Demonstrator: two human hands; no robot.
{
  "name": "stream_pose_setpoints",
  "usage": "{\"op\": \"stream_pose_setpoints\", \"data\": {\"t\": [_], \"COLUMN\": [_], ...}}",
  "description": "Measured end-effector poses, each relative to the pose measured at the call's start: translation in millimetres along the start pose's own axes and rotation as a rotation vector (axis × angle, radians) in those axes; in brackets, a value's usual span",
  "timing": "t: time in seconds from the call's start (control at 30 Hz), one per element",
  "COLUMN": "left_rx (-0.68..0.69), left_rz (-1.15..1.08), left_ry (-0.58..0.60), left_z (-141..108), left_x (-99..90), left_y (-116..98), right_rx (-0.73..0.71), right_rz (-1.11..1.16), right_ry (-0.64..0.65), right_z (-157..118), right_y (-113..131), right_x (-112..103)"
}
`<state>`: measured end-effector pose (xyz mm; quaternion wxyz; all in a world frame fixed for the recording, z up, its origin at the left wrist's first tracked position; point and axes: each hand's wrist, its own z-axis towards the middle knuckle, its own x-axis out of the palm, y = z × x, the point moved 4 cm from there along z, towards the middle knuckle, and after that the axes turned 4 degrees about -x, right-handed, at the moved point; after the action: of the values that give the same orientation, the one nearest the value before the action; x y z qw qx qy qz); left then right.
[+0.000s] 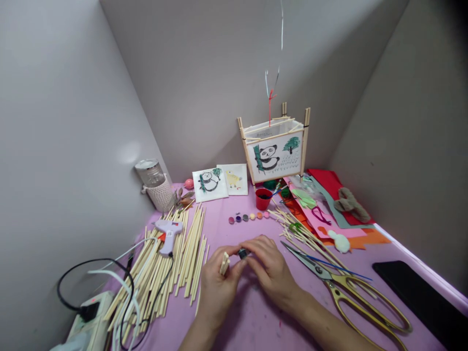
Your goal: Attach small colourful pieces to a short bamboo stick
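- Two bare hands meet over a pink-purple tabletop [256, 317], just in front of a row of small round paint pots [248, 217].
- The left hand [217, 282] is closed around a short bundle of pale cut bamboo sticks [224, 263], whose ends stick up between thumb and fingers.
- The right hand [268, 265] pinches a small dark object [243, 253] with its fingertips, right beside the stick bundle (what the object is cannot be made out).
- To the right of the paint pots and nearer the person, large gold-handled scissors [351, 292] lie on the table, blades pointing toward the hands, next to a heap of thin wooden skewers [303, 234].
- To the left of the paint pots, a white hot glue gun [168, 233] rests on a wide spread of long pale bamboo sticks [175, 263], its black cord trailing off to a white power strip [87, 324].
- Behind the paint pots stand a small red cup [263, 199] and a square stick-framed paper lantern with a painted panda [276, 151], hung by a string.
- Two small painted paper squares [219, 181] lean against the wall, left of the lantern.
- Coloured felt sheets [336, 209] lie right of the lantern.
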<state>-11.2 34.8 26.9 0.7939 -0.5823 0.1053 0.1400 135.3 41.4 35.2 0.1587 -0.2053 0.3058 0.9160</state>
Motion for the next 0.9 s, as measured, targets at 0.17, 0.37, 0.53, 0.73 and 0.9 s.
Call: {"op": "stream_pose_setpoints", "data": {"t": [0.17,0.37,0.53,0.73,0.9], "left_rx": [0.006,0.046,0.026,0.051,0.08], "left_rz": [0.01,-0.025,-0.016,0.048,0.061], "left_ry": [-0.012,-0.044,-0.06,-0.042,-0.06], "left_z": [0,-3,-3,-4,-6], "left_x": [-1.8,-3.8,-2.9,-1.0,-1.8], "left_y": [-2,-8,-7,-8,-10], "right_rx": [0.003,-0.009,-0.017,-0.025,-0.011], "right_rz": [-0.01,-0.032,-0.053,-0.078,-0.068], "right_ry": [0.04,0.013,0.046,0.078,0.078], "right_z": [0,2,2,2,1], "right_y": [0,5,6,6,5], "right_x": [3,-2,-4,-3,-2]}}
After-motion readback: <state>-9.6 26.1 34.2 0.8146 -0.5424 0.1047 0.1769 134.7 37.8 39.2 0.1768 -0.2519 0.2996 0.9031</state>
